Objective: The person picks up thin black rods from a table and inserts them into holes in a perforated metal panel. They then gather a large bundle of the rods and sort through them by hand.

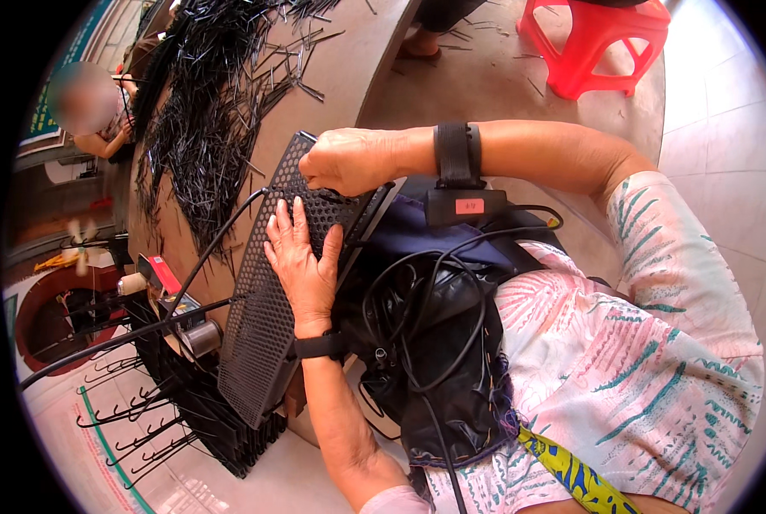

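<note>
Perforated panel: black, long axis slanting from upper right to lower left, between torso and strip pile.
Left hand: laid flat on panel, fingers spread, gripping nothing.
Right hand: curled, nearer panel's upper end; cannot tell whether pinching anything.
Strip pile: black, on surface, beyond panel.

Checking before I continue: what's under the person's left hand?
The left hand lies on a black perforated panel, whose holes show around the spread fingers. Whatever is directly beneath the hand is covered and cannot be seen.
</note>
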Available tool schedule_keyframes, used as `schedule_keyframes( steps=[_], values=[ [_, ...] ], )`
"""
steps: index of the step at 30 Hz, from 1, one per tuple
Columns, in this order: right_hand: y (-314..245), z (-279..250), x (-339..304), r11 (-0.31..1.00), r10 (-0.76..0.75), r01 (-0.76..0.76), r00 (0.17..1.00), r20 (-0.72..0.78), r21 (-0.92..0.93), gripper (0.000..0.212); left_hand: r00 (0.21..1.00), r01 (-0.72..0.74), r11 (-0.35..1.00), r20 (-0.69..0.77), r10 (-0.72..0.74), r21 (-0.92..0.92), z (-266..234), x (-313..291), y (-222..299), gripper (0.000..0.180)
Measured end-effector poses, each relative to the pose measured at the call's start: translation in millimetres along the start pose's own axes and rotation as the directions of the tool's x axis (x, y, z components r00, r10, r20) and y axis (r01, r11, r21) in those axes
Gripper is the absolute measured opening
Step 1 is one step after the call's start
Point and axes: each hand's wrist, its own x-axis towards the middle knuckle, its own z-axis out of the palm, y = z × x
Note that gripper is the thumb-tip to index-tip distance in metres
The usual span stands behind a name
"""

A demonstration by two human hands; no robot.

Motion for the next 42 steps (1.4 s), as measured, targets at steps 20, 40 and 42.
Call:
schedule_keyframes(
  steps=[20,40,42],
  values=[
    [-18,0,-4,0.992,-0.058,0.056,0.998,-0.017,-0.112,0.018,0.999,-0.022,1.000,-0.025,0.022,0.009,1,5,-1,0.062],
    [4,2,6,0.963,0.018,-0.006,0.999,-0.041,0.268,0.020,0.996,-0.014,1.000,-0.088,0.013,-0.011,-6,-2,-3,0.061],
    [3,8,12,0.975,-0.075,0.084,0.996,-0.050,0.206,0.020,0.994,-0.010,1.000,-0.106,0.012,0.019,-11,-4,-10,0.061]
  ],
)
